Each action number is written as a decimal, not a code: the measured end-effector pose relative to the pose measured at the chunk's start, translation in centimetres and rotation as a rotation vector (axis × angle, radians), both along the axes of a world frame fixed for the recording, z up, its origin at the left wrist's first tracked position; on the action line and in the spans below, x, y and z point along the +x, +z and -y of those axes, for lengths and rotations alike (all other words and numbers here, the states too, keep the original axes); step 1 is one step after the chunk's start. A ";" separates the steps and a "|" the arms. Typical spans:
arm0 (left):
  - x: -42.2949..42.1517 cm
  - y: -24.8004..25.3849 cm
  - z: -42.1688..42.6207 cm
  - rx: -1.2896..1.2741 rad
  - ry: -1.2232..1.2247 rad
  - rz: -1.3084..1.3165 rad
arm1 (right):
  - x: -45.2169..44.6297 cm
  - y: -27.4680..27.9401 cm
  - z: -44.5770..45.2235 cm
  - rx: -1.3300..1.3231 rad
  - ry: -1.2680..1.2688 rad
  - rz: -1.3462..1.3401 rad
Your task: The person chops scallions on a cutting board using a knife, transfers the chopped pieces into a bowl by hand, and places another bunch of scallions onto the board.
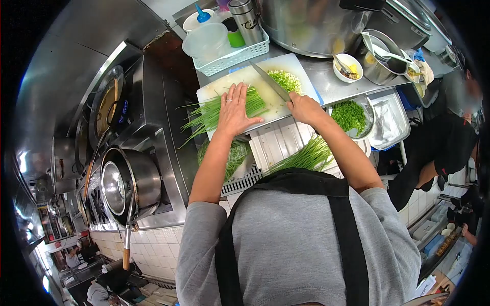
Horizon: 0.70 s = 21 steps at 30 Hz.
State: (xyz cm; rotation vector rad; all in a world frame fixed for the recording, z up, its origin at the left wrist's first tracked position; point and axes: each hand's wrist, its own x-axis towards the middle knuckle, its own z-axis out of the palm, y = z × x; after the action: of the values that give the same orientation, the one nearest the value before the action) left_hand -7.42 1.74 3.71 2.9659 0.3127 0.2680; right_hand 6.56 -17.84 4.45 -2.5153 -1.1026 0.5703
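My left hand (236, 108) lies flat, fingers stretched and thumb out to the side, on a bunch of long green chives or scallions (203, 118) spread over a white cutting board (293, 62). In my right hand (304, 108) is the handle of a kitchen knife (269, 80). Its blade points away and to the left, between the long stalks and a pile of chopped pale-green pieces (286, 80). A bowl of finely chopped greens (349, 116) stands below my right forearm. More long stalks (311, 153) lie near my body, partly hidden by the apron.
Behind the board are a light-blue basket (232, 57) of containers and a large steel pot (311, 30). A small white bowl (348, 68) and a steel container (380, 70) stand to the right. A stove with pans (130, 178) is at left; another person (434, 148) is at right.
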 end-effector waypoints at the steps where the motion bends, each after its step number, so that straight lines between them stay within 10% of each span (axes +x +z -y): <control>1: 0.2 -0.6 -0.4 0.002 0.001 0.012 | 0.0 0.0 0.0 0.002 0.001 0.000; 21: 3.1 -1.4 -1.6 -0.045 -0.002 0.087 | -2.4 1.0 -2.3 0.027 0.035 0.115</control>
State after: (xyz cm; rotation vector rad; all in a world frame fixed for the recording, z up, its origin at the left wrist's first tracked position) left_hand -4.32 3.29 2.35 2.8999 0.3013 0.3839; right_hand 4.11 -15.50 5.44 -2.5370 -1.1896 0.4210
